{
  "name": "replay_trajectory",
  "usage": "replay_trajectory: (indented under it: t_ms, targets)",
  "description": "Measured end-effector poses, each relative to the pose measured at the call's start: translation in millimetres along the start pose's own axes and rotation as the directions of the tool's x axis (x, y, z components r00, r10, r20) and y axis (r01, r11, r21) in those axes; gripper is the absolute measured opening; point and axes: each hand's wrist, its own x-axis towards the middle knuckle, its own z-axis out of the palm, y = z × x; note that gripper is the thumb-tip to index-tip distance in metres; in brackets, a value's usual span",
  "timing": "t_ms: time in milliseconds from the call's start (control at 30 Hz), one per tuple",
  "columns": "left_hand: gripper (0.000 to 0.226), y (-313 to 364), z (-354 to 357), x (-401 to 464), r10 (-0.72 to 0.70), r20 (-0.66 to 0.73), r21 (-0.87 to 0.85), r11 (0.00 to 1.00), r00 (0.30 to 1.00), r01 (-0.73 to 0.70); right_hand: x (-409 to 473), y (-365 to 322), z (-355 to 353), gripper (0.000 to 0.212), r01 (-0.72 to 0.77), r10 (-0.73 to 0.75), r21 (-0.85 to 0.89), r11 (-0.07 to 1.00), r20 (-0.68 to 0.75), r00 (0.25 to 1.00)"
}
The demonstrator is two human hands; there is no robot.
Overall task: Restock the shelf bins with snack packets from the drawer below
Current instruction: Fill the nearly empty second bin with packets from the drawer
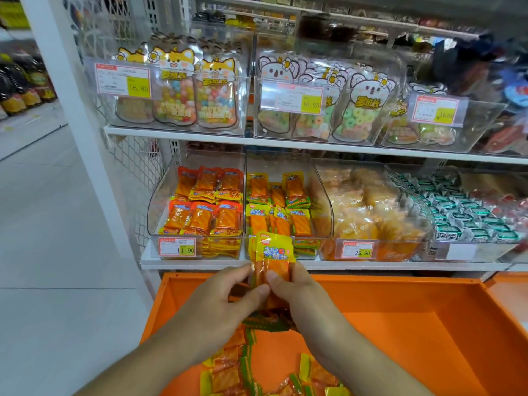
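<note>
My left hand (228, 292) and my right hand (291, 284) together grip a small stack of yellow snack packets (273, 254), held upright just below the shelf edge. Right behind the stack stands the clear bin of yellow packets (321, 201), partly filled in rows. To its left, the clear bin of orange packets (160, 201) is nearly full. Below my hands lies the open orange drawer (400, 324), with several loose yellow and green-edged packets (243, 367) scattered at its front left.
Clear bins of pale orange packets (368, 207) and green-wrapped sweets (468, 218) stand to the right. The upper shelf (177, 132) carries bins of animal-shaped candy bags. A white upright post (68, 90) stands left, with shop floor (43, 224) beyond.
</note>
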Motion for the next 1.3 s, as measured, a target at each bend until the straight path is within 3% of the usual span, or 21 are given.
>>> replay_trajectory:
  t_ms: [133, 233, 300, 433, 500, 567, 633, 700, 833, 1067, 1300]
  targets:
    - [0.023, 4, -1, 15, 0.01, -0.03, -0.019, 1.0, 0.999, -0.011, 9, -8, -4, 0.019, -0.022, 0.021, -0.015, 1.0, -0.007, 1.0]
    - [0.013, 11, 0, 34, -0.054, -0.088, -0.087, 0.995, 0.995, 0.046, 18, -24, -11, 0.019, 0.003, -0.003, -0.033, 0.999, 0.003, 1.0]
    - [0.026, 17, 3, 52, -0.052, -0.087, -0.076, 0.996, 0.995, 0.046, 26, -35, -20, 0.021, 0.026, -0.026, -0.03, 0.999, -0.026, 0.999]
    - [0.016, 34, 11, 96, -0.057, -0.098, -0.037, 0.998, 0.994, 0.054, 60, -59, -39, 0.028, -0.042, 0.036, -0.093, 0.995, -0.068, 0.997]
    - [0.014, 39, 13, 121, -0.079, -0.132, -0.038, 0.996, 0.988, 0.075, 80, -67, -55, 0.021, -0.003, -0.014, -0.13, 0.991, -0.132, 0.991]
    - [0.014, 41, 14, 147, -0.11, -0.215, -0.03, 0.994, 0.97, 0.106, 83, -70, -76, 0.018, 0.169, -0.231, -0.34, 0.925, -0.148, 0.962]
    - [0.017, 41, 14, 175, -0.131, -0.31, -0.013, 0.991, 0.942, 0.133, 77, -67, -101, 0.027, 0.25, -0.439, -0.655, 0.713, -0.138, 0.888]
    - [0.018, 37, 14, 205, -0.138, -0.368, 0.022, 0.987, 0.92, 0.157, 76, -61, -113, 0.039, 0.208, -0.482, -0.796, 0.569, -0.118, 0.868]
    - [0.021, 23, 16, 256, -0.162, -0.444, 0.151, 0.956, 0.881, 0.252, 88, -45, -116, 0.056, 0.176, -0.472, -0.886, 0.429, -0.054, 0.88]
    - [0.04, 6, 30, 299, -0.084, -0.459, 0.371, 0.886, 0.884, 0.277, 99, -42, -117, 0.066, 0.12, -0.431, -0.903, 0.412, -0.078, 0.899]
    - [0.038, -8, 37, 308, -0.082, -0.535, 0.379, 0.866, 0.841, 0.326, 102, -37, -122, 0.068, 0.151, -0.471, -0.91, 0.387, -0.055, 0.881]
